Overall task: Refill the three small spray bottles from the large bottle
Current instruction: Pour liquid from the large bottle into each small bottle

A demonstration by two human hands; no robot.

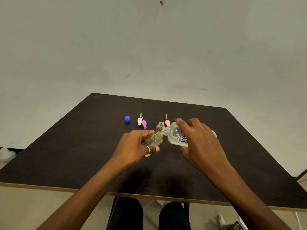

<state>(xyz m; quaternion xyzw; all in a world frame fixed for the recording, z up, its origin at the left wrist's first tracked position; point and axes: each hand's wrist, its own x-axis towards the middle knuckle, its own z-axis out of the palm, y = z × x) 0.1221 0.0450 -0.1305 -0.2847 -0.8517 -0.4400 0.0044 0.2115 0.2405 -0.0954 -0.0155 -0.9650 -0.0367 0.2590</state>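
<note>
Over the dark counter (83,146), the left hand (137,146) held a small bottle (155,139) tilted, while the right hand (199,143) held the large bottle (174,135) tipped, neck at its mouth. Farther back lay a blue cap (127,119) and three spray tops (144,124).

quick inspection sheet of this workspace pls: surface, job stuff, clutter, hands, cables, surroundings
surface: dark brown tabletop with pale edge, no spill seen
job's things: large clear labelled bottle tipped, neck at the mouth of the tilted small clear bottle; upright small clear bottle open; blue plastic cap, white spray head, purple spray head, pink spray head off the bottles; third small bottle not clearly seen
clutter: nothing seen
hands: left hand grips the tilted small clear bottle; right hand grips the large clear labelled bottle
cables: white cable on the floor under the table
surroundings: scuffed off-white wall
</note>
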